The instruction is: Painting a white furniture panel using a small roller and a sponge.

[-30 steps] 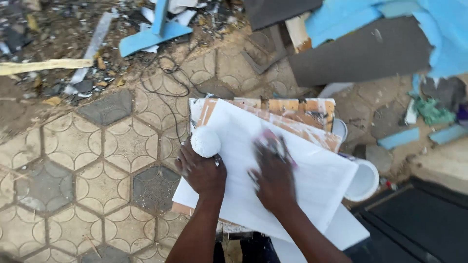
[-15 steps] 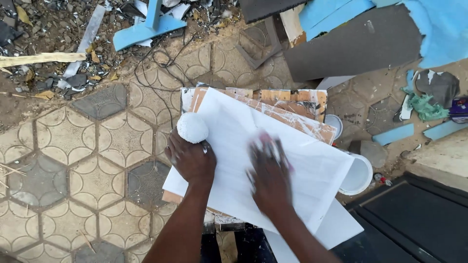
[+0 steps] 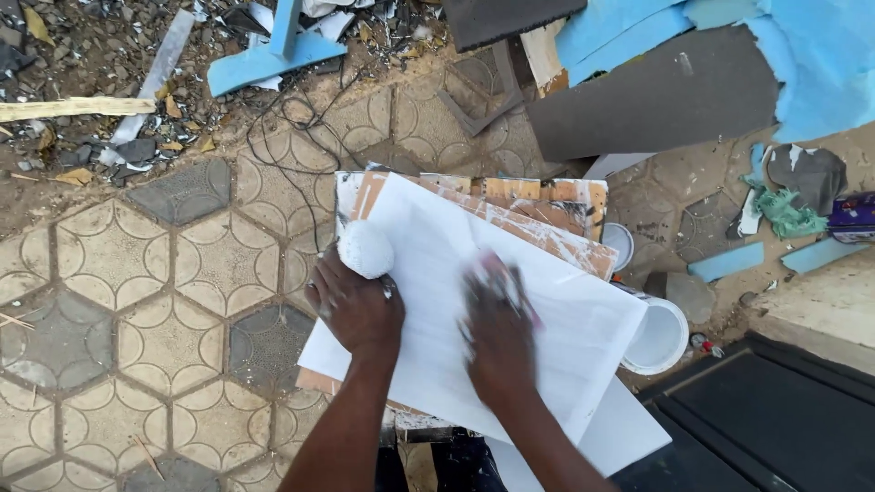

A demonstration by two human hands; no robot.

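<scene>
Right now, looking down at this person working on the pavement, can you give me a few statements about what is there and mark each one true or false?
1. The left hand holds a white roller. True.
2. The right hand rests flat on the white board. True, though its blurred fingertips hide whether it holds anything.
3. The white board lies directly on bare paving. False: it lies on paint-stained boards.
4. A white bucket stands by the board's right edge. True.
5. The ground is smooth concrete. False: it is patterned hexagonal paving.
</scene>
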